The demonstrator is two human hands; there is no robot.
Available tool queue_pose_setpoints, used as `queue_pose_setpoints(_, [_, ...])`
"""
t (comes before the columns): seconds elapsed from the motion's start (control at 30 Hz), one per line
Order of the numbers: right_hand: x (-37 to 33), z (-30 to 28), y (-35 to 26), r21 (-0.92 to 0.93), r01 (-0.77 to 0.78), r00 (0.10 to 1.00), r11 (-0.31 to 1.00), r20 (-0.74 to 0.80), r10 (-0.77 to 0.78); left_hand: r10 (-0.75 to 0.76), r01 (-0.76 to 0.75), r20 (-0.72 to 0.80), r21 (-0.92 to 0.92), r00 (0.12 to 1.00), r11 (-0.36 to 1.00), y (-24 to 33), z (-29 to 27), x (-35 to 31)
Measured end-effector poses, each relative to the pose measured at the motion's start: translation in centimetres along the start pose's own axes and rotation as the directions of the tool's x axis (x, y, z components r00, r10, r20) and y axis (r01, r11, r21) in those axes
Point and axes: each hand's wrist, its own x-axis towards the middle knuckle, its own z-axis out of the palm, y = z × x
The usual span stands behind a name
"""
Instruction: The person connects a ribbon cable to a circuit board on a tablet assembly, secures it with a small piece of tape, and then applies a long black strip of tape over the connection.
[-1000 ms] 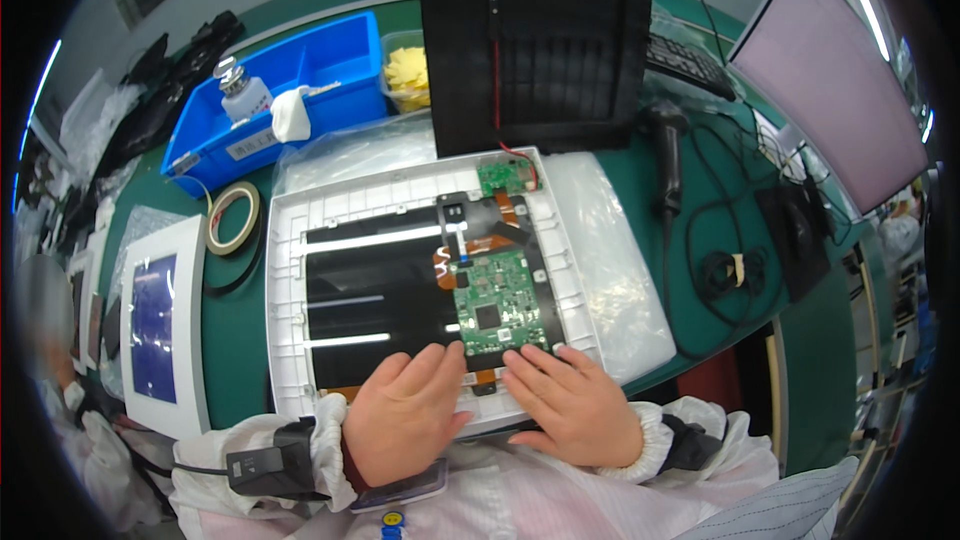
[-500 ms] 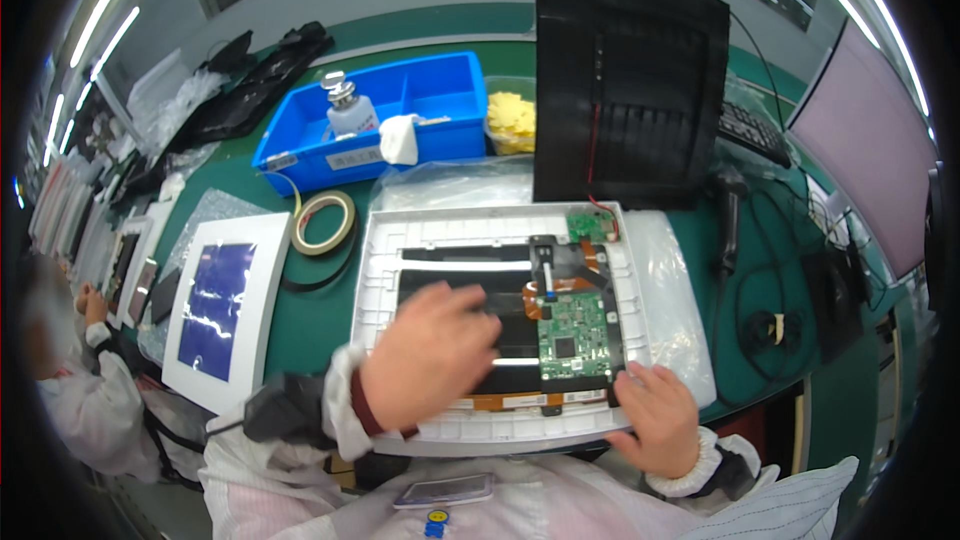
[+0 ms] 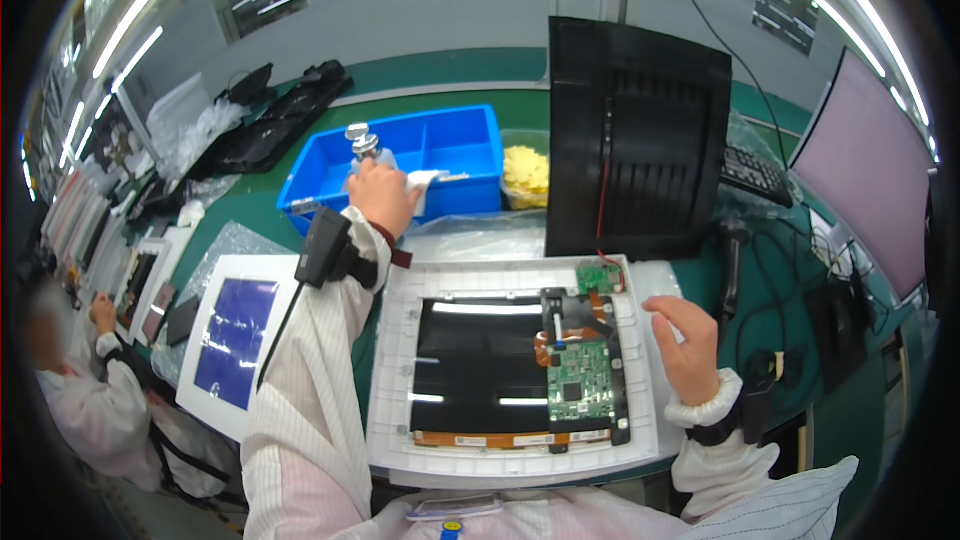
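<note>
My left hand [image 3: 385, 198] is stretched out over the front wall of a blue divided bin [image 3: 462, 178]. It is right by a clear bottle with a metal pump top [image 3: 364, 144] and a crumpled white cloth [image 3: 420, 183] on the rim. Its fingertips are hidden, so whether it grips anything is unclear. Over the right edge of a white display housing [image 3: 392, 380], my right hand [image 3: 690, 348] hovers with thumb and forefinger apart and nothing between them. Inside the housing lie a black panel [image 3: 480, 352], a green circuit board [image 3: 582, 382] and an orange flex strip [image 3: 475, 439].
A black back cover [image 3: 640, 140] stands upright behind the housing, joined by a red wire. At left lies a white-framed screen [image 3: 236, 340]. A handheld scanner [image 3: 733, 260], keyboard [image 3: 755, 175] and monitor [image 3: 868, 165] are at right. Another person [image 3: 90, 400] sits far left.
My left hand has moved from above the black panel up to the blue bin. The right hand has lifted from the housing's lower right edge. The view has shifted slightly.
</note>
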Motion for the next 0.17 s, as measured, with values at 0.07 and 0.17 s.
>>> queue_pose_setpoints(0.07, [-0.1, -0.2, 0.4, 0.002, -0.011, 1.0, 1.0, -0.006, 0.012, -0.039, 0.049, 0.068, -0.156, 0.997, 0.987, -1.2, 1.0, 0.8])
queue_pose_setpoints(0.17, [-0.2, -0.5, 1.2, 0.019, -0.064, 0.998, 0.998, 0.008, 0.064, -0.094, 0.108, 0.053, -0.441, 0.994, 0.891, -3.2, 1.2, 1.8])
